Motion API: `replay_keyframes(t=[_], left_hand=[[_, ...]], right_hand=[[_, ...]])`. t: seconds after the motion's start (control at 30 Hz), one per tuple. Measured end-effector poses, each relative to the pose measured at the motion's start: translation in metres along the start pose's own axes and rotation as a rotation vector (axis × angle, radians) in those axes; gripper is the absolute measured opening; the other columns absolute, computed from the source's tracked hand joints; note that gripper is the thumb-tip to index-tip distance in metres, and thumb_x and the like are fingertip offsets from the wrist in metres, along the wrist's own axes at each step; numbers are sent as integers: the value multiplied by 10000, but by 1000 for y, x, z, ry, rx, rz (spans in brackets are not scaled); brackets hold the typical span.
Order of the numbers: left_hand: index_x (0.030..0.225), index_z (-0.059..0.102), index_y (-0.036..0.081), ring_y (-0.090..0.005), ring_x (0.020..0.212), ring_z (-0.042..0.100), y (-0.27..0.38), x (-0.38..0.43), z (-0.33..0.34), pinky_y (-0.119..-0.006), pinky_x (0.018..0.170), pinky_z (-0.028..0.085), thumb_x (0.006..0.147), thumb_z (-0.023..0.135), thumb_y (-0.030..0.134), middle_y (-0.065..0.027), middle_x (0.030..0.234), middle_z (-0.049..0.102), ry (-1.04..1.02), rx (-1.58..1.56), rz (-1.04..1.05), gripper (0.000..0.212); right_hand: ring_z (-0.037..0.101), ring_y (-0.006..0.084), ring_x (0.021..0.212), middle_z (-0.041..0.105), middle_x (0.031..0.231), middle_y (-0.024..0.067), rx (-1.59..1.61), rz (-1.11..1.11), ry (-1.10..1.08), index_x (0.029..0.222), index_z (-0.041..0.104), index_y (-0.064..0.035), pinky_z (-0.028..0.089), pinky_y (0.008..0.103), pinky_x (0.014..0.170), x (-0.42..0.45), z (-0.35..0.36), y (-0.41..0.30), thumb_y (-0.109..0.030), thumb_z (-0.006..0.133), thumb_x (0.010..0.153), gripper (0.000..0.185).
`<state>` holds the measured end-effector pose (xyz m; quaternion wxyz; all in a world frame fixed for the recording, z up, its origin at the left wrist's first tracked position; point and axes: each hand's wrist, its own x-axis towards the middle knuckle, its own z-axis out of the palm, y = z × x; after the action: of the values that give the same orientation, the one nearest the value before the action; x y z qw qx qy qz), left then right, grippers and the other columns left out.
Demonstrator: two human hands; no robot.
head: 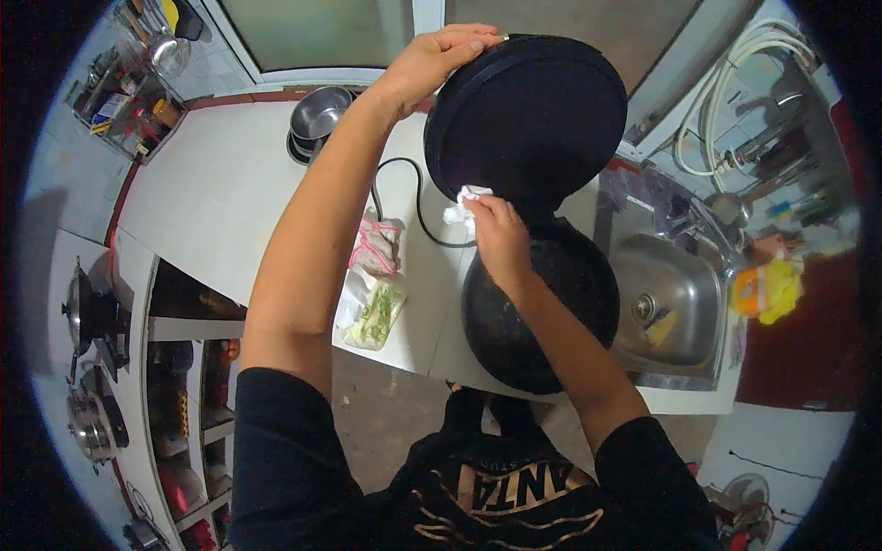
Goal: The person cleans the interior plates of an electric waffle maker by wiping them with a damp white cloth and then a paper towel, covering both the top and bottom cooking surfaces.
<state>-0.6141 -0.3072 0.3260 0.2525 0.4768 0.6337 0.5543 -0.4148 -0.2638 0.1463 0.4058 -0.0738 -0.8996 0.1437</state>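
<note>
A round black electric griddle stands on the counter, its lid raised and its lower plate lying before me. With my left hand I grip the lid's upper edge. My right hand pinches a crumpled white tissue against or close by the lower left rim of the lid; I cannot tell if it touches. My right forearm passes over the lower plate and hides part of it. A black cord curves away to the left from the griddle.
Left of the griddle lie a pink-edged cloth and a plastic bag with green vegetables. Metal pots stand further back. A steel sink with a faucet adjoins on the right. A rack of jars hangs at the far left.
</note>
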Motion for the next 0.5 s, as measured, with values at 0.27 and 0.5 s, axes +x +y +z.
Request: replay_keyframes(t=[0.27, 0.5], left_hand=[[1221, 606, 195, -165, 1218, 462, -17, 0, -9, -354, 803, 473, 912, 517, 412, 64, 1347, 481, 32, 42, 201, 388], [1211, 614, 145, -147, 1207, 466, 9, -12, 3, -307, 899, 435, 929, 499, 374, 60, 1329, 507, 57, 127, -13, 381]], right_hand=[[578, 296, 963, 594, 1020, 106, 20, 170, 140, 1044, 640, -73, 479, 360, 824, 39, -44, 23, 20, 601, 791, 273], [572, 295, 965, 581, 1032, 129, 17, 182, 67, 1076, 638, -64, 471, 356, 835, 14, -39, 30, 14, 605, 790, 298]])
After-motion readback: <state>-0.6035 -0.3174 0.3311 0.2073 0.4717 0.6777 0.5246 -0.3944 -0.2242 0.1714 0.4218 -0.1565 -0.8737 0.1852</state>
